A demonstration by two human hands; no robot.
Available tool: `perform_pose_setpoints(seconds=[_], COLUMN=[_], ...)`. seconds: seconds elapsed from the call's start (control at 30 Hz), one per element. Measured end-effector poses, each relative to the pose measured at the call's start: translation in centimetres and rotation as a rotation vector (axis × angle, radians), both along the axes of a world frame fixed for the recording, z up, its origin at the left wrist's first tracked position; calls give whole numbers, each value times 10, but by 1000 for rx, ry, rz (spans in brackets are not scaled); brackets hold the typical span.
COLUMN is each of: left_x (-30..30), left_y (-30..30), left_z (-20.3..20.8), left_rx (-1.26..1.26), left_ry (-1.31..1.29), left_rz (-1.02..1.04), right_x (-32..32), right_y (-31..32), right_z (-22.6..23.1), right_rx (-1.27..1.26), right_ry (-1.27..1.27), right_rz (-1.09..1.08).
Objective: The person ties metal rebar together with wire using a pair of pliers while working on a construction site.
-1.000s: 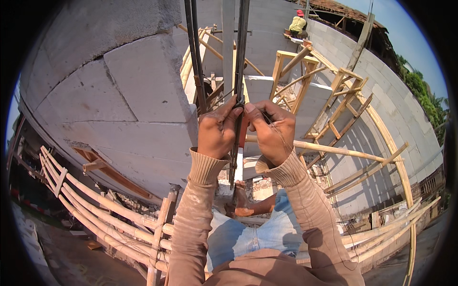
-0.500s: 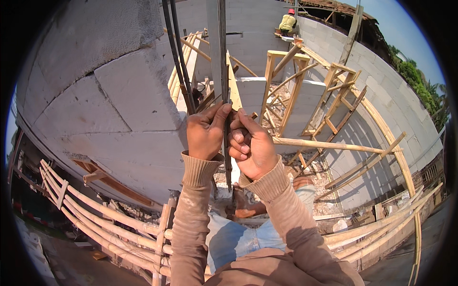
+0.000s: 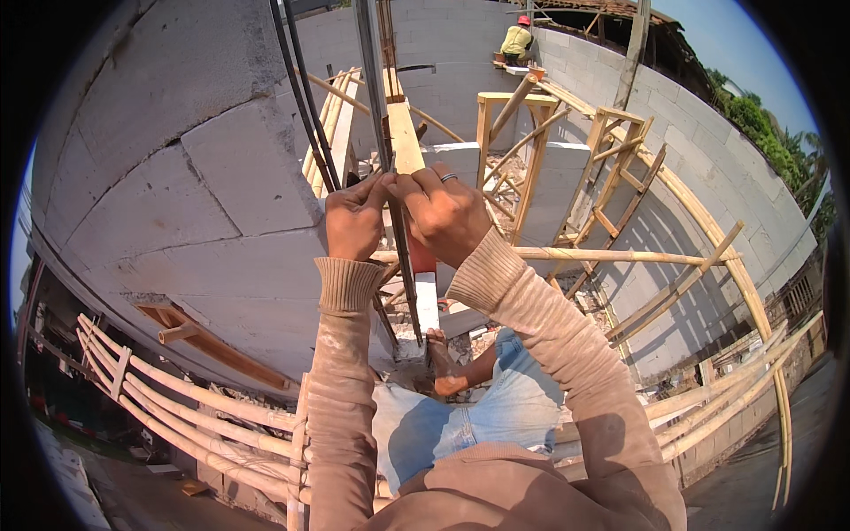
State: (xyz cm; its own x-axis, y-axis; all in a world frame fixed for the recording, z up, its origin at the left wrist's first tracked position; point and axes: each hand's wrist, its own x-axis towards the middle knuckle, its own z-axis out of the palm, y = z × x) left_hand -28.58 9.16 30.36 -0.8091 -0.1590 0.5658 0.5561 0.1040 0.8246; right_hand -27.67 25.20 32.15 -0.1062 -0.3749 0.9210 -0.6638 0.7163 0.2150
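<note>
Frame centre: left hand (image 3: 352, 223), right hand (image 3: 445, 212) curled at steel bars (image 3: 405, 274); grasp: cannot tell; step: apparently close fingerwork; next: calls for steadiness

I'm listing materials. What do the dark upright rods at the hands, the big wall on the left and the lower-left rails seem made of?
Dark upright rods: probably steel, dull, being slim and straight. Big wall: likely lightweight concrete blocks, matte grey, with pitted faces and joints. Lower-left rails: apparently bamboo, pale and smooth, as the slender round poles suggest.
</note>
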Motion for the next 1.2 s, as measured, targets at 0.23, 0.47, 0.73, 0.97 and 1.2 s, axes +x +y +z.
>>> perform_pose_setpoints(seconds=[0.23, 0.47, 0.73, 0.97, 1.2], left_x=[-10, -5, -6, -10, -3], left_y=[-10, -6, -7, -10, -11], left_z=[-1, 3, 5, 2, 5], left_rx=[36, 56, 12, 108, -37], left_ry=[-63, -72, -76, -90, -124], left_rz=[-38, -35, 23, -7, 53], right_x=[6, 1, -1, -2, -26], right_y=[-3, -22, 0, 13, -11], right_z=[-5, 8, -4, 11, -5], right_rx=[134, -700, -89, 421, -325], right_ry=[-15, -1198, -284, -131, -653], right_rz=[-152, 295, 106, -14, 651])
